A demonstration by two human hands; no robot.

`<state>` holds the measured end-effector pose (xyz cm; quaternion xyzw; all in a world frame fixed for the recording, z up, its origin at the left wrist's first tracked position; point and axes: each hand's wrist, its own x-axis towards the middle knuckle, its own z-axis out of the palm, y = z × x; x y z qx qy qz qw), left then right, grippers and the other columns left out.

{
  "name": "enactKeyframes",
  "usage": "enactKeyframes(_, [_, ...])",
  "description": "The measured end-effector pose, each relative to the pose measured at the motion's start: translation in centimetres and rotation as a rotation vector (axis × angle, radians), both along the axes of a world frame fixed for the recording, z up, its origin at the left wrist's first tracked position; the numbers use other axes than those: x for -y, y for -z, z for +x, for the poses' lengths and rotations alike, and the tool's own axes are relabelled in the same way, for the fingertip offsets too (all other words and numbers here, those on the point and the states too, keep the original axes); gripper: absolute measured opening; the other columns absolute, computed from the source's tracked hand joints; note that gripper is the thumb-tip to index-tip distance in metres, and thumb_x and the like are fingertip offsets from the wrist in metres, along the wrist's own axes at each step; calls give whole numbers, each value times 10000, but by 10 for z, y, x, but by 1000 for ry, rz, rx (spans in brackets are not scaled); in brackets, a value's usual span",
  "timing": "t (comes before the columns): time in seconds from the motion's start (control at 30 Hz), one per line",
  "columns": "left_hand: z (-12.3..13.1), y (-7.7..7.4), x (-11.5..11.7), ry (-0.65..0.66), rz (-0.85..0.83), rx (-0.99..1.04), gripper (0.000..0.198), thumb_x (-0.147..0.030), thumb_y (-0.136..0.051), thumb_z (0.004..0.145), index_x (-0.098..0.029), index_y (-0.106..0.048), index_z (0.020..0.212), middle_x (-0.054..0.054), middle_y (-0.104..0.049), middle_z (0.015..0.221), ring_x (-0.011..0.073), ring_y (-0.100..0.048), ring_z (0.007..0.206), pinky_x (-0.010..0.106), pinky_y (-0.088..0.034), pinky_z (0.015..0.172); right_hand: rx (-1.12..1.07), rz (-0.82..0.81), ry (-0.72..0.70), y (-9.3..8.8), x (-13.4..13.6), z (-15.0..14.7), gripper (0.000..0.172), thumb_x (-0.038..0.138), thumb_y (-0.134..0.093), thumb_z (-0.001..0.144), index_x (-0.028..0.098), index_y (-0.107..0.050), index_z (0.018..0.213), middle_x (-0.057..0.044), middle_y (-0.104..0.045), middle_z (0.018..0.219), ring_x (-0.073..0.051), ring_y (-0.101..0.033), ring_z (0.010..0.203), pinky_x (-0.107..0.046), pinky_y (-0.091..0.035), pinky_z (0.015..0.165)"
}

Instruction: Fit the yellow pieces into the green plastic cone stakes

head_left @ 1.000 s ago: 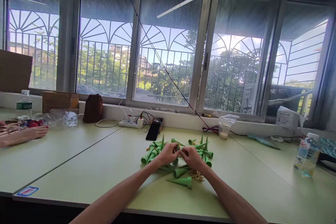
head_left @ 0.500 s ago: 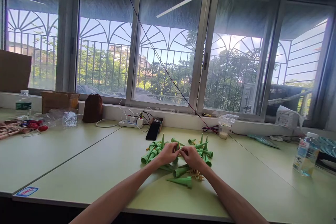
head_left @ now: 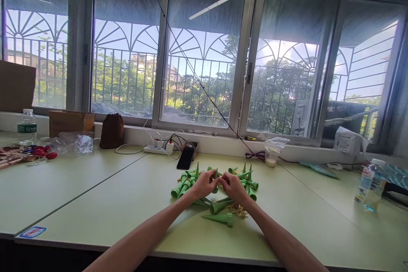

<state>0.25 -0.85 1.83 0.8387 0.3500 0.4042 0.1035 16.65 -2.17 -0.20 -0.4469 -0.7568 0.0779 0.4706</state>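
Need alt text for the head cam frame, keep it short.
A person's left hand and right hand meet in a pinch over a pile of green plastic cones on a pale green table; what they pinch is too small to tell. A phone and power strip lie behind, below a barred window.

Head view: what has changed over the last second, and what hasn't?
A co-worker's hand that lay on the left table by the red pieces has withdrawn out of view. The left hand and right hand stay together, fingertips meeting over the green cones; what they pinch is too small to tell. Phone unmoved.
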Motion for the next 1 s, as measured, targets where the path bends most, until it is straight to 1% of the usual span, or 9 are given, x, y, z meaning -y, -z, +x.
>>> enactKeyframes(0.13, [1, 1, -1, 8, -5, 24, 191, -280, -525, 860, -173, -547, 702, -17, -573, 618, 112, -494, 588, 221, -335, 562, -12, 12, -2, -3, 3, -1, 288, 329, -495, 881, 166, -556, 652, 4, -552, 568, -120, -445, 540, -225, -304, 543])
enactKeyframes(0.23, [1, 1, -3, 7, -7, 39, 183, -289, -523, 861, -172, -559, 725, -11, -585, 632, 116, -499, 595, 222, -348, 566, -5, 33, 26, -4, 3, -1, 275, 339, -505, 874, 157, -586, 684, -4, -569, 592, -121, -455, 549, -226, -303, 544])
enactKeyframes(0.37, [1, 1, -4, -18, -1, 61, 144, -257, -509, 858, -171, -569, 759, 4, -618, 685, 120, -517, 621, 227, -361, 587, 20, 37, 60, -5, 3, -1, 291, 342, -490, 879, 145, -631, 718, -4, -561, 574, -121, -447, 537, -232, -295, 540])
enactKeyframes(0.5, [0, -1, -3, -31, -11, 76, 132, -239, -496, 858, -172, -563, 765, 3, -612, 677, 123, -522, 627, 230, -364, 593, 27, 38, 49, -5, 3, -2, 316, 323, -469, 884, 137, -667, 723, -19, -587, 597, -127, -466, 559, -236, -304, 558])
enactKeyframes(0.63, [1, -3, -1, -33, -18, 104, 125, -232, -490, 859, -172, -561, 776, 3, -617, 687, 128, -536, 647, 235, -380, 617, 30, 42, 46, -6, 3, -3, 348, 319, -456, 880, 133, -668, 676, -15, -564, 573, -124, -444, 556, -235, -299, 554])
enactKeyframes(0.77, [1, -4, 1, -44, -33, 119, 127, -235, -484, 861, -173, -552, 772, 3, -605, 685, 132, -539, 656, 241, -387, 640, 37, 42, 37, -6, 3, -3, 359, 328, -456, 875, 130, -677, 672, -14, -559, 572, -121, -434, 556, -234, -290, 553])
enactKeyframes(1.0, [1, -1, -2, -27, -26, 127, 128, -246, -470, 870, -178, -547, 793, -4, -597, 692, 125, -525, 638, 236, -381, 623, 24, 53, 12, -6, 5, -3, 375, 350, -457, 887, 133, -670, 667, -9, -544, 547, -121, -418, 539, -233, -280, 533])
